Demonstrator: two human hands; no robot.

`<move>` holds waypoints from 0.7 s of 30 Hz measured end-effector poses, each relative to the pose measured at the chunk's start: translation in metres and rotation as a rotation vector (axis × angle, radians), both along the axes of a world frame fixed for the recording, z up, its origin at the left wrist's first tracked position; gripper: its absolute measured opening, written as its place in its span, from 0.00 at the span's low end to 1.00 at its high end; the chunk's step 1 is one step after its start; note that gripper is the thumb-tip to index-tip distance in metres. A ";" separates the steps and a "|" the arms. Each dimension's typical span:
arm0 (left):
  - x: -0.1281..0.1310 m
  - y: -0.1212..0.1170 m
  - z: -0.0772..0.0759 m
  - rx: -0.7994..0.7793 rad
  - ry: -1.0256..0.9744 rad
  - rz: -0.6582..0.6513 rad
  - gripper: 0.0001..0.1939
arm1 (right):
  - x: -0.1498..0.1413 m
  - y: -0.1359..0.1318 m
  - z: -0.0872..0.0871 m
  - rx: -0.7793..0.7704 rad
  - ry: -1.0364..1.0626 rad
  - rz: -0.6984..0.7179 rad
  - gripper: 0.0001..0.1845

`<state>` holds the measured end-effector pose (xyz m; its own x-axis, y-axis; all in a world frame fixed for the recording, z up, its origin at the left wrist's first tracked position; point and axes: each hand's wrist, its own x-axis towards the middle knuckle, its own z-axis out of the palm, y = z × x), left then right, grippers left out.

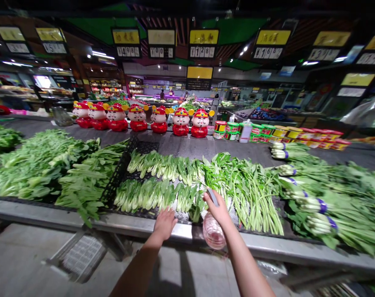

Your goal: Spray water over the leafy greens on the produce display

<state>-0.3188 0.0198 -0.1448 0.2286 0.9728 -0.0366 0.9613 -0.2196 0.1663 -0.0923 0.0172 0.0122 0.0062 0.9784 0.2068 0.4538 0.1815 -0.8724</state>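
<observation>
My right hand (217, 208) grips a clear, pinkish plastic spray bottle (214, 232) by its grey head, holding it above the steel counter rim (181, 233). My left hand (164, 224) lies with its fingers spread at the near end of a row of bok choy (150, 194), touching the stalks or just beside them. A second bok choy row (164, 167) runs behind that one on a black plastic rack (122, 173). Long-stemmed greens (246, 189) lie to the right of my right hand. Leafy greens (35, 165) fill the left side.
Bundled greens with purple bands (320, 206) lie at the right. Red-and-yellow figurines (138, 117) and stacked food tubs (280, 134) line the back of the counter. Price signs (202, 43) hang overhead. Below the rim is a tiled floor with a metal grate (82, 255).
</observation>
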 end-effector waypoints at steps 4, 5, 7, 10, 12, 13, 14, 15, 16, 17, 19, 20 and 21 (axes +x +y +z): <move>0.001 -0.001 0.002 -0.011 -0.006 0.010 0.28 | 0.002 0.000 -0.003 -0.027 -0.036 -0.016 0.21; 0.001 -0.001 0.002 -0.010 -0.006 0.011 0.28 | 0.003 0.000 -0.004 -0.037 -0.046 -0.024 0.21; 0.001 -0.001 0.002 -0.007 -0.005 0.012 0.28 | 0.003 -0.001 -0.005 -0.051 -0.064 -0.039 0.20; 0.001 -0.002 0.001 -0.003 -0.005 0.008 0.28 | 0.003 -0.001 -0.005 -0.053 -0.093 -0.049 0.20; 0.000 -0.002 0.000 0.003 -0.006 0.005 0.28 | 0.001 -0.002 -0.004 -0.053 -0.108 -0.041 0.20; 0.000 -0.002 0.000 0.006 -0.008 0.005 0.29 | 0.000 -0.002 -0.003 -0.056 -0.110 -0.031 0.20; 0.000 -0.002 -0.001 0.007 -0.010 0.007 0.29 | -0.001 -0.002 -0.003 -0.062 -0.110 -0.018 0.20; 0.000 -0.002 -0.001 0.006 -0.014 0.010 0.29 | -0.002 -0.003 -0.002 -0.069 -0.107 -0.002 0.20; 0.000 -0.003 -0.001 0.003 -0.019 0.014 0.29 | -0.003 -0.003 -0.003 -0.077 -0.102 0.013 0.20; 0.000 -0.003 -0.001 -0.003 -0.025 0.017 0.29 | -0.004 -0.003 -0.003 -0.084 -0.096 0.028 0.20; 0.000 -0.003 0.001 -0.022 -0.037 0.017 0.29 | -0.007 -0.003 -0.006 -0.087 -0.083 0.051 0.21; -0.001 -0.003 0.002 -0.034 -0.042 0.010 0.29 | -0.007 -0.003 -0.007 -0.082 -0.078 0.061 0.21; -0.002 -0.004 0.004 -0.046 -0.049 -0.001 0.29 | -0.008 -0.003 -0.009 -0.075 -0.076 0.064 0.21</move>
